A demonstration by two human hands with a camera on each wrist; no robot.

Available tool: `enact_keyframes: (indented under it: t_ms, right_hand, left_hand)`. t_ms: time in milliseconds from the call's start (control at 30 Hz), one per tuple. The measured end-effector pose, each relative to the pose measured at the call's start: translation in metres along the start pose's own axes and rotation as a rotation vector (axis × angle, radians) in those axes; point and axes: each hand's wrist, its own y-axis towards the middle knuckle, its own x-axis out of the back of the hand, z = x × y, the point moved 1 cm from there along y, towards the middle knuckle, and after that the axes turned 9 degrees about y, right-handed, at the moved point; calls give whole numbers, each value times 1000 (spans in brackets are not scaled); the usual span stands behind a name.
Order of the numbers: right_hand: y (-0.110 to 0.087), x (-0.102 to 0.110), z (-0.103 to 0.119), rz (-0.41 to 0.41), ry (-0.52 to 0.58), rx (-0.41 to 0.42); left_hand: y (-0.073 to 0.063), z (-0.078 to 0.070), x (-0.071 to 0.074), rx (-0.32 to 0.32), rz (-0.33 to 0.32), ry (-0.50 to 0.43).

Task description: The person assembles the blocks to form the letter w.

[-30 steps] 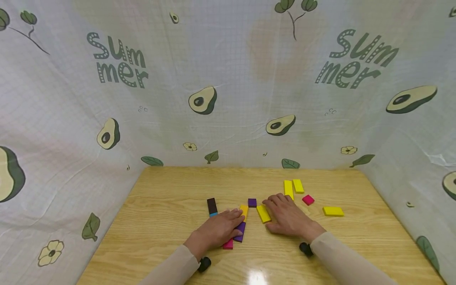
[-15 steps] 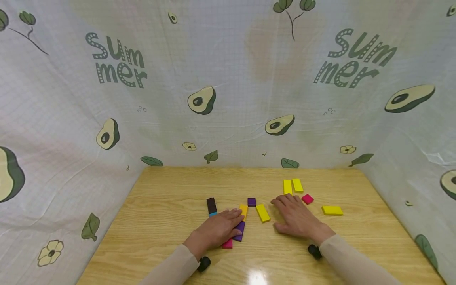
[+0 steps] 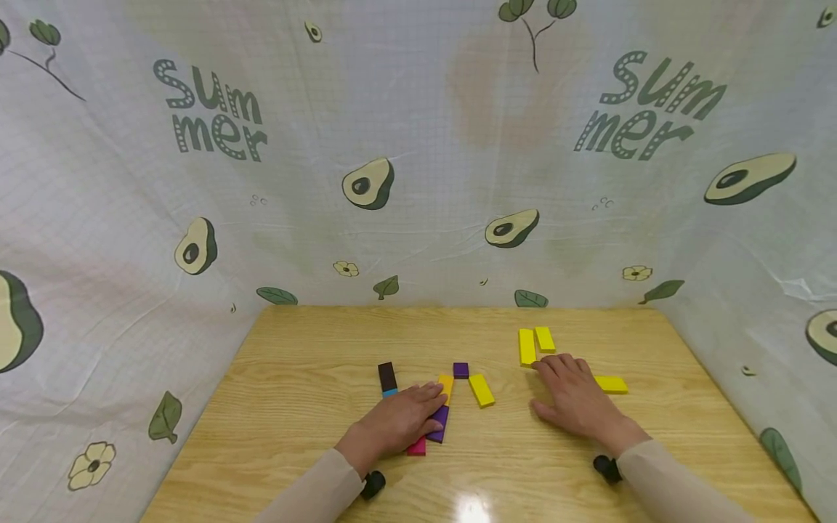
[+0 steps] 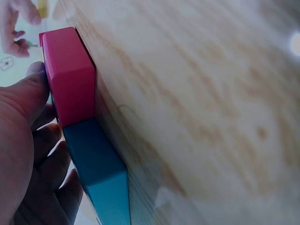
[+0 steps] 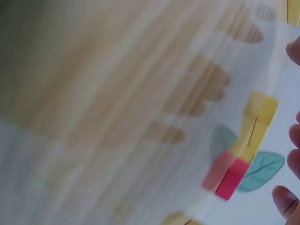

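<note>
My left hand (image 3: 395,418) lies over a cluster of flat blocks, its fingers extended onto an orange-yellow block (image 3: 446,387) and a purple block (image 3: 439,426). A pink block (image 3: 416,447) shows below the palm; beyond the knuckles stand a dark brown block (image 3: 387,375) and a sliver of blue. In the left wrist view, the thumb and fingers line the pink block (image 4: 70,77) and a blue block (image 4: 96,154). My right hand (image 3: 578,399), fingers loosely spread, holds nothing. It hides a second pink block, which the right wrist view shows apart from the fingers (image 5: 232,180).
Two yellow blocks (image 3: 527,347) stand at the back right, and another yellow block (image 3: 612,385) lies beyond the right hand. Between the hands are a small purple block (image 3: 461,370) and a slanted yellow block (image 3: 481,390). A patterned cloth (image 3: 418,247) borders the wooden table (image 3: 314,334).
My right hand has left the slanted yellow block and moved right, now covering the second pink block from the head view. The left hand stays where it was.
</note>
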Motion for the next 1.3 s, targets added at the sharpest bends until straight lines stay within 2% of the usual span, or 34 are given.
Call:
enact_keyframes:
  t_ms: [333,867,1300]
  right_hand:
    - [-22,14,-23,-66,-30,-57]
    - [-57,32,-68,-91,-90,-137]
    - [-64,34,-78,-91,-98,-124]
  left_hand:
    - [-1,1,0,-1,-2,-7]
    - [1,0,-2,7,11,-23]
    - [0,0,0,13,10,-17]
